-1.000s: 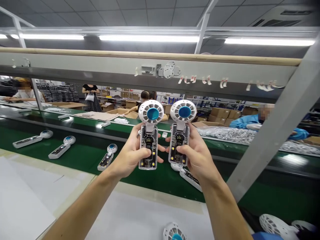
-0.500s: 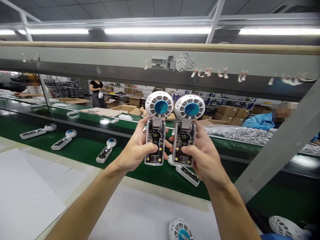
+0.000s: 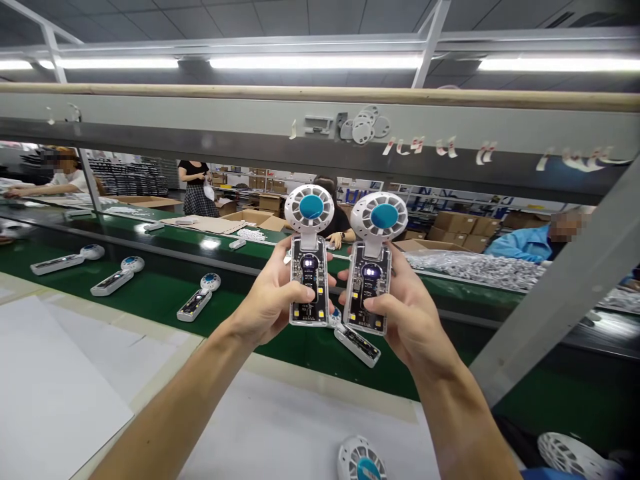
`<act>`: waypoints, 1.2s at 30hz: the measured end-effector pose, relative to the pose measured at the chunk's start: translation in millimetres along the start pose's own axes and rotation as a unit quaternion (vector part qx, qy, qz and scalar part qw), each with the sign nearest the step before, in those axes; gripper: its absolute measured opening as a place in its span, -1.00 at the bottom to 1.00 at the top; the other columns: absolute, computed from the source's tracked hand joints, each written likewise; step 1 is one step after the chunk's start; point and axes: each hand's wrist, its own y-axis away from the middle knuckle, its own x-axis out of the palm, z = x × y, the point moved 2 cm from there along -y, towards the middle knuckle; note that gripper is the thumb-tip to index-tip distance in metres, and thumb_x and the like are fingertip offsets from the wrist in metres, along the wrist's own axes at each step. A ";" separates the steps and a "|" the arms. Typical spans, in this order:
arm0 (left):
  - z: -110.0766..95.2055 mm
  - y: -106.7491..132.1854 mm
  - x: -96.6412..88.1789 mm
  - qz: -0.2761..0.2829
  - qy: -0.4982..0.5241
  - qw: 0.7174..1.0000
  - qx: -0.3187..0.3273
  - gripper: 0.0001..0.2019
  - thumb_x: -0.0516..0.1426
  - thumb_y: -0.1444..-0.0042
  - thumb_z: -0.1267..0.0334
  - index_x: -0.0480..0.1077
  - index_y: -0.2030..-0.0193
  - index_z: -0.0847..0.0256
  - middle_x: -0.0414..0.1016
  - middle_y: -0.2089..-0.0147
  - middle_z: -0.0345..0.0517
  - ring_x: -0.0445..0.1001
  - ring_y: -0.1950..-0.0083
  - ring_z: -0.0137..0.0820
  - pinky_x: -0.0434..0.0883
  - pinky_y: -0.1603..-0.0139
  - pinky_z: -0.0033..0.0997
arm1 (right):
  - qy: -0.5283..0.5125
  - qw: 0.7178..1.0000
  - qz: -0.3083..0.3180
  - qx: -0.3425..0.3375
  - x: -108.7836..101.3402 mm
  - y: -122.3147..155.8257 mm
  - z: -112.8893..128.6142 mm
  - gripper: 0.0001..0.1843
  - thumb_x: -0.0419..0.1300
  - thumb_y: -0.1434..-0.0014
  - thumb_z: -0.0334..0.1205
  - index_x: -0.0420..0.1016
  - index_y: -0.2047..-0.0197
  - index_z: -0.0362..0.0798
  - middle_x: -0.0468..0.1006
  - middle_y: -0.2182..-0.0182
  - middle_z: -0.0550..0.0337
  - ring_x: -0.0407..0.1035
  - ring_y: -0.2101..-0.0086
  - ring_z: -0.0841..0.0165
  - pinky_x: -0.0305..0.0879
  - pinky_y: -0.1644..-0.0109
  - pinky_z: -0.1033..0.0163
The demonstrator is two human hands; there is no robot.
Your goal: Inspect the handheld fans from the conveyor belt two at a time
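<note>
My left hand (image 3: 273, 300) grips one handheld fan (image 3: 309, 257) upright, right hand (image 3: 407, 310) grips another fan (image 3: 373, 263); thumbs pressed on handles, green conveyor belt (image 3: 150, 300) below.

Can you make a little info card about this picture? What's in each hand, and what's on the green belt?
Left hand: holds left fan upright, thumb on its clear handle
Right hand: holds right fan upright, beside it
Fans: white round heads, blue centres
Green belt: four more fans lying flat
White table: one fan head near the bottom edge
</note>
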 end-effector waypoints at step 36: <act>8.4 -1.6 -1.6 -0.041 0.047 0.998 0.015 -0.44 0.22 -0.01 0.43 0.14 -0.14 0.14 0.53 0.10 -0.08 0.60 0.38 -0.33 0.56 0.35 -0.28 | -0.013 1.000 0.028 0.004 -4.0 -5.7 -9.4 -0.13 0.29 0.02 -0.34 0.12 -0.35 0.17 0.61 0.23 0.21 0.54 0.40 0.27 0.52 0.37 0.19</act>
